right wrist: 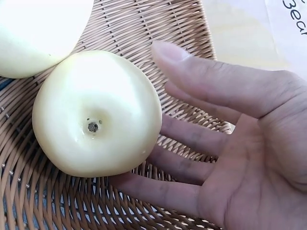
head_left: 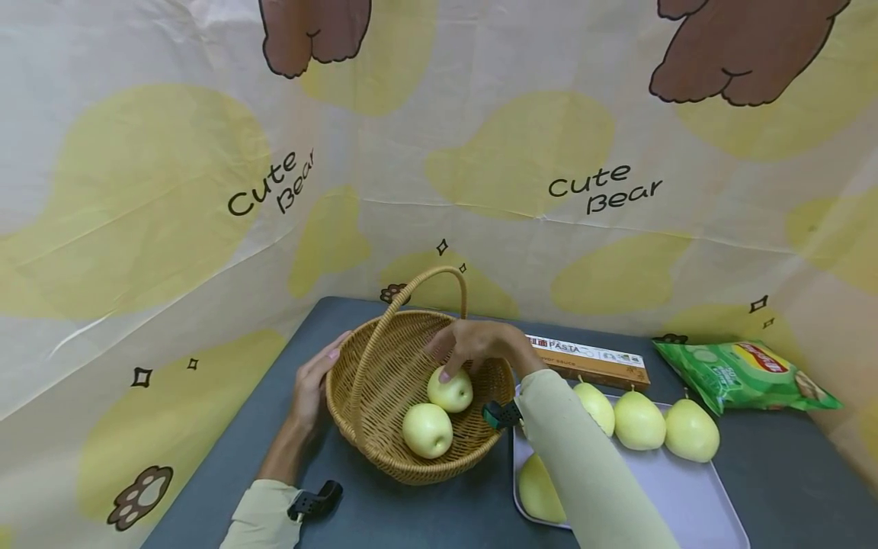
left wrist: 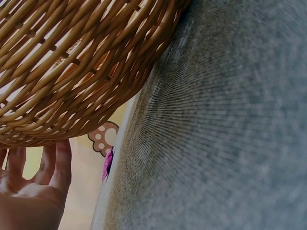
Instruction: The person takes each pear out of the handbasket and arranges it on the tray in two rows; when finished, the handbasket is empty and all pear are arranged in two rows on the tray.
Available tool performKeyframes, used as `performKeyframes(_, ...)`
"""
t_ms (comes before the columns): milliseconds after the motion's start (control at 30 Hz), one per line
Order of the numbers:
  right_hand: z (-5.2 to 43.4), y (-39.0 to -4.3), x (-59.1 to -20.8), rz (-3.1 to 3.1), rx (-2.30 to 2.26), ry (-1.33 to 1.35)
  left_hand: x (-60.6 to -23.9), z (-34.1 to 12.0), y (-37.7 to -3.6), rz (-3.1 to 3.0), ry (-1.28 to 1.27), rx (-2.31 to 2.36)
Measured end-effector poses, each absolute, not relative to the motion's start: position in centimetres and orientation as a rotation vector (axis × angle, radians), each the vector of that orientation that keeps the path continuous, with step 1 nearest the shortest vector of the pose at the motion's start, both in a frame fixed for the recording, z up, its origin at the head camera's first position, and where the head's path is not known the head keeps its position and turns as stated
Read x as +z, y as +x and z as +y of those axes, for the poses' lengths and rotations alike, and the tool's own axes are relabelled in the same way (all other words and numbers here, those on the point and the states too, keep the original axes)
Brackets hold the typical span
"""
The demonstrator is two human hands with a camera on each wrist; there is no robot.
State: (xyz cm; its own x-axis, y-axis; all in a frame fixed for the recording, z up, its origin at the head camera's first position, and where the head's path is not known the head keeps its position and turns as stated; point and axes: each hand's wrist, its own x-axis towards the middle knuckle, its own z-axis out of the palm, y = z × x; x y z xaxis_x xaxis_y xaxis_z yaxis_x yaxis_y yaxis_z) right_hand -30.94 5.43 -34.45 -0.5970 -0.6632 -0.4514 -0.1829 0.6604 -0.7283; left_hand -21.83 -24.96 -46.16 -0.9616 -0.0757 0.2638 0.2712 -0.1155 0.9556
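Note:
A round wicker basket with a tall handle stands on the dark table, tilted towards me. Two pale yellow-green pears lie inside, a front one and a rear one, side by side. My right hand reaches over the right rim to the rear pear. In the right wrist view, this pear has the fingers stretched behind its edge, while the thumb stays apart from it. My left hand rests against the basket's outer left side with extended fingers, seen below the weave in the left wrist view.
Right of the basket, a pale lilac tray carries several pears, partly hidden by my right sleeve. Behind it lie a pasta box and a green snack bag. A printed cloth hangs close behind the table.

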Motion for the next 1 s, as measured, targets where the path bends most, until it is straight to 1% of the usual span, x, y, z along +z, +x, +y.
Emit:
performKeyframes(633, 5.43, -30.84, -34.74, 2.092, -0.753, -0.586, -46.33, -25.02, -22.07, -1.923, -0.225, -2.167)
performKeyframes(1000, 5.52, -31.03, -34.88, 2.103, -0.73, -0.654, -46.3, -24.98, -21.99, -1.949, -0.212, -2.152)
